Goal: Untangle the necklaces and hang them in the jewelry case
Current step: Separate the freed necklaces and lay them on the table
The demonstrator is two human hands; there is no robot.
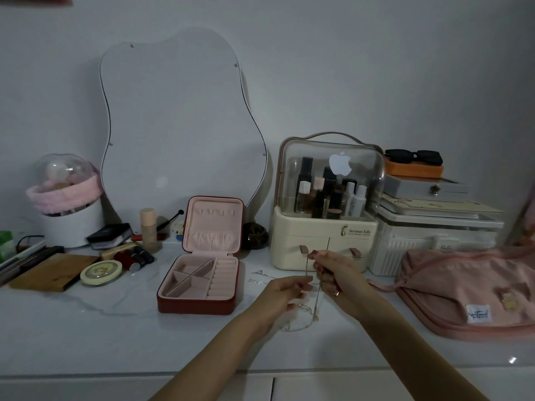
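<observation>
The left hand (285, 290) pinched the chain (311, 308) low; the right hand (327, 269) gripped it higher, at three o'clock of the open case (199, 285). Gentle, slack teasing looked wisest.

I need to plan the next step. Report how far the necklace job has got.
Done: the jewelry case stands open, its lid hooks bare. In hand: right hand and left hand pinch a tangled chain. Left: more chains lie on the counter; nothing is hung yet.
</observation>
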